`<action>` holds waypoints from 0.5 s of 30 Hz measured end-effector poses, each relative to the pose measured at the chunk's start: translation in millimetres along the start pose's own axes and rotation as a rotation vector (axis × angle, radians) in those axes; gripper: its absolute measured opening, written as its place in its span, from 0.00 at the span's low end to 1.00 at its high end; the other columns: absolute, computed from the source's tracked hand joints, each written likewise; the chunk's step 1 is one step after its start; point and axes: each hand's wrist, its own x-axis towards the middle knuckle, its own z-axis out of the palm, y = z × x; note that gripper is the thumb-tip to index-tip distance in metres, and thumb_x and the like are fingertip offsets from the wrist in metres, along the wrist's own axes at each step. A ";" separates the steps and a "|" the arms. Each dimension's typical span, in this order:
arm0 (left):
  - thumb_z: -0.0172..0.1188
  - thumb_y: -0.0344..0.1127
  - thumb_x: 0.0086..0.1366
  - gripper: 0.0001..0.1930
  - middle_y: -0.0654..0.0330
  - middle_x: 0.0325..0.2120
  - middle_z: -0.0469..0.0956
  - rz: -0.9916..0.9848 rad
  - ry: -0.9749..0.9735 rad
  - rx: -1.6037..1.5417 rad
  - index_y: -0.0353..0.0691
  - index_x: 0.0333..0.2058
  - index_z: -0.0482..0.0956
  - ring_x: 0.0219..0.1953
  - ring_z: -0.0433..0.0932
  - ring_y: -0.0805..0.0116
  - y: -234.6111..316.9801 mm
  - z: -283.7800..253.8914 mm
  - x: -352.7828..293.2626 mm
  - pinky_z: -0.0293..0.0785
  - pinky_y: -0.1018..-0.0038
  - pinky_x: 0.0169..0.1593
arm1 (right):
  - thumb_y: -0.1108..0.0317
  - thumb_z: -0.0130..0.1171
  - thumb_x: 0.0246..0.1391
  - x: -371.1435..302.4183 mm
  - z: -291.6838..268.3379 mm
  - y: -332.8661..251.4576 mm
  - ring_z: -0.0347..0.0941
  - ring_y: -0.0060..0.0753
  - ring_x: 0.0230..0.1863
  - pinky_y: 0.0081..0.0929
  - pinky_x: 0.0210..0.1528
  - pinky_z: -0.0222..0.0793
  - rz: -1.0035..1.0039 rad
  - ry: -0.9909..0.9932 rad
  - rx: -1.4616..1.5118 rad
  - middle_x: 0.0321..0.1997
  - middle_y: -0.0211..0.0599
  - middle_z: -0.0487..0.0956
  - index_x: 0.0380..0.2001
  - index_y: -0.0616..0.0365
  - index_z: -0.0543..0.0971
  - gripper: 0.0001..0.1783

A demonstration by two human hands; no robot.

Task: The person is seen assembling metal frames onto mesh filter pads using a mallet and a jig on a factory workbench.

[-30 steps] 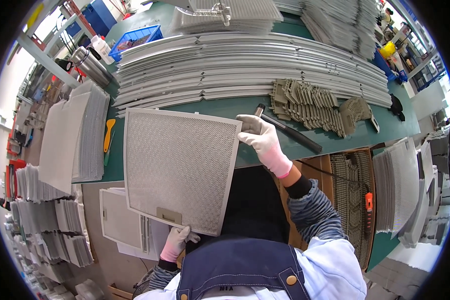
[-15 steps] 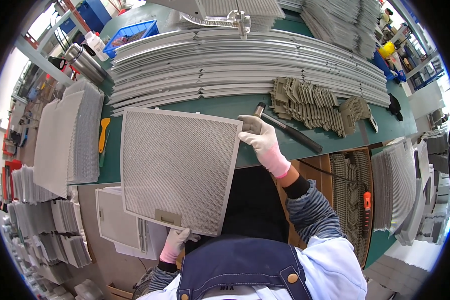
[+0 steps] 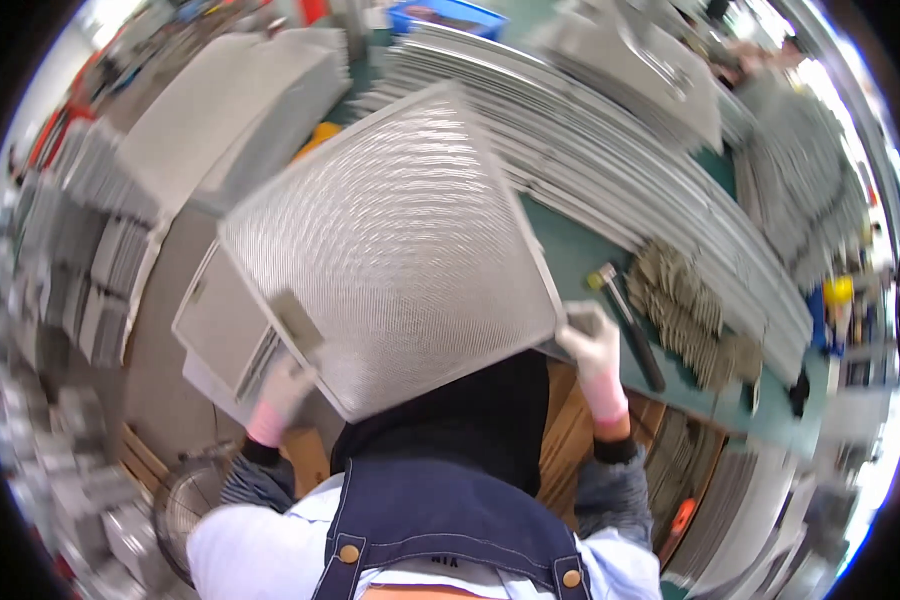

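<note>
Tilted in front of my body is a framed metal mesh filter panel (image 3: 400,240) with a small grey latch plate (image 3: 296,320) near its lower left edge. My left hand (image 3: 286,388), in a white and pink glove, grips that lower left edge. On the panel's right corner, my gloved right hand (image 3: 592,345) has its fingers closed round the frame. Beyond the right hand, a hammer (image 3: 634,335) lies on the green table beside a pile of beige plastic pieces (image 3: 682,310). Below and left of the panel, a similar framed panel (image 3: 225,318) lies on a stack.
Long metal frame strips (image 3: 590,170) are stacked across the green table (image 3: 580,240). Mesh sheets (image 3: 240,110) stand piled at the far left. A blue bin (image 3: 450,16) sits at the back. A fan (image 3: 190,505) is on the floor at lower left; cardboard (image 3: 570,440) lies right of my lap.
The view has swung left. The panel has turned and tilted, its latch edge now facing left. My left hand has come out to the left along its edge; the right hand still holds the frame.
</note>
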 end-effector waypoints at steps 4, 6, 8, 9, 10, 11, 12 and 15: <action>0.55 0.40 0.62 0.23 0.60 0.40 0.78 0.116 0.378 -0.306 0.31 0.52 0.73 0.43 0.74 0.72 83.0 -93.2 40.9 0.69 0.75 0.48 | 0.73 0.62 0.50 -60.7 -7.2 14.4 0.79 0.30 0.39 0.27 0.46 0.75 0.167 -0.603 -0.292 0.40 0.40 0.81 0.46 0.63 0.77 0.18; 0.55 0.39 0.63 0.21 0.61 0.35 0.80 0.217 0.275 -0.050 0.29 0.48 0.75 0.38 0.75 0.75 109.3 -140.6 61.3 0.70 0.78 0.41 | 0.68 0.62 0.53 -70.3 -13.0 -15.0 0.79 0.33 0.42 0.30 0.47 0.75 0.135 -0.974 -0.621 0.40 0.41 0.82 0.49 0.62 0.77 0.19; 0.57 0.35 0.62 0.17 0.58 0.28 0.80 0.376 0.161 0.104 0.30 0.45 0.77 0.29 0.75 0.75 160.1 -157.3 75.9 0.70 0.78 0.34 | 0.68 0.62 0.51 -62.0 -43.2 -56.5 0.80 0.38 0.42 0.30 0.47 0.75 0.011 -0.861 -0.990 0.40 0.47 0.82 0.46 0.61 0.79 0.18; 0.57 0.35 0.62 0.17 0.58 0.28 0.80 0.399 0.147 0.102 0.30 0.45 0.77 0.29 0.75 0.75 184.8 -153.7 84.0 0.70 0.78 0.34 | 0.70 0.62 0.49 -59.9 -56.8 -77.6 0.80 0.40 0.38 0.31 0.44 0.75 -0.222 -0.596 -1.057 0.38 0.46 0.82 0.43 0.62 0.80 0.16; 0.58 0.34 0.61 0.15 0.55 0.26 0.80 0.497 -0.022 0.165 0.31 0.44 0.78 0.27 0.77 0.70 210.1 -144.6 93.5 0.71 0.76 0.34 | 0.69 0.62 0.49 -53.5 -62.9 -99.8 0.77 0.34 0.34 0.29 0.41 0.73 -0.250 -0.309 -0.977 0.34 0.43 0.81 0.39 0.64 0.80 0.14; 0.59 0.32 0.60 0.14 0.52 0.24 0.79 0.601 -0.198 0.222 0.32 0.43 0.78 0.25 0.78 0.65 229.8 -133.2 103.4 0.73 0.74 0.33 | 0.72 0.60 0.50 -50.0 -75.1 -117.6 0.75 0.29 0.31 0.24 0.38 0.72 -0.204 0.014 -0.916 0.32 0.41 0.80 0.38 0.66 0.80 0.12; 0.59 0.32 0.60 0.14 0.52 0.24 0.79 0.636 -0.224 0.219 0.32 0.43 0.78 0.25 0.78 0.65 238.9 -116.5 113.5 0.73 0.74 0.33 | 0.74 0.57 0.52 -41.8 -83.9 -138.4 0.74 0.25 0.31 0.24 0.39 0.72 -0.407 0.137 -0.978 0.32 0.41 0.80 0.39 0.66 0.79 0.12; 0.61 0.36 0.58 0.13 0.49 0.26 0.79 0.823 -0.388 0.303 0.38 0.40 0.80 0.28 0.79 0.51 248.9 -63.5 139.1 0.75 0.66 0.35 | 0.73 0.57 0.53 -33.6 -59.4 -182.6 0.75 0.23 0.33 0.24 0.40 0.72 -0.453 0.201 -0.762 0.34 0.41 0.81 0.43 0.66 0.78 0.13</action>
